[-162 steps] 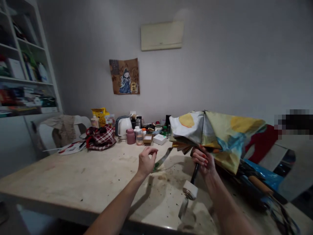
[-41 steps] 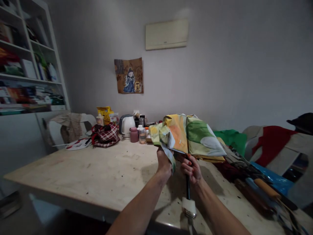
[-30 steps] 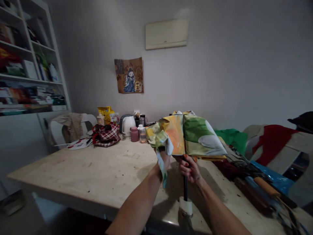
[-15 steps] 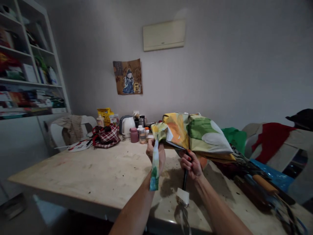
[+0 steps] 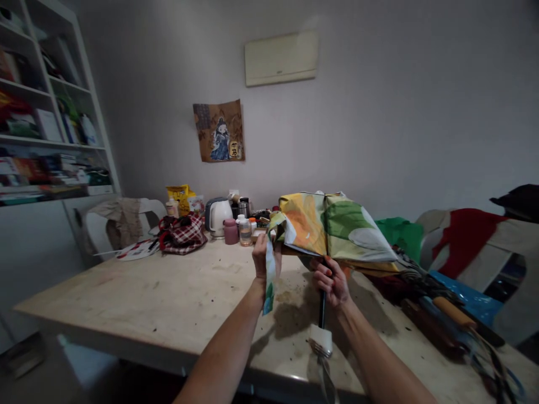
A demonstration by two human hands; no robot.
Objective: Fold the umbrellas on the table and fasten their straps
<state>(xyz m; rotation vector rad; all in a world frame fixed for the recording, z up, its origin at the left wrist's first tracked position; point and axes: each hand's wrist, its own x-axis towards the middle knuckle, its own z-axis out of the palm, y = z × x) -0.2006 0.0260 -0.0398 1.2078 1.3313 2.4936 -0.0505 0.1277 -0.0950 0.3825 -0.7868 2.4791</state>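
The umbrella (image 5: 353, 233) is held up over the table (image 5: 168, 292), in the right hand (image 5: 332, 283). That hand's fingers are closed round the black shaft (image 5: 322, 310), just under the canopy. The handle (image 5: 321, 340), a white block with a clear loop (image 5: 327, 380) below it, hangs nearer the wearer than those fingers.

The left hand (image 5: 260, 259) is at the canopy's left edge, with its fingers curled and drawn in. The strap (image 5: 268, 292) hangs down in front of them, so I cannot tell whether they pinch strap, cloth or both.

As far as it shows, the canopy is drawn in rather than spread. Its panels lie in flat folds above and to the right of the right fingers, with orange-yellow edges stacked beneath. The folds look fairly orderly on that side and more crumpled by the left fingers. The panels are not yet wound round the shaft, and the strap is not round them; its lower end hangs free below the left fingers.

Beyond the left fingers and to their left stand a clear bottle (image 5: 245, 233), a pink jar (image 5: 231, 232) and a kettle (image 5: 219, 217). Well to the right of the right fingers are a tan roll (image 5: 455, 312) and a blue bag (image 5: 468, 297).
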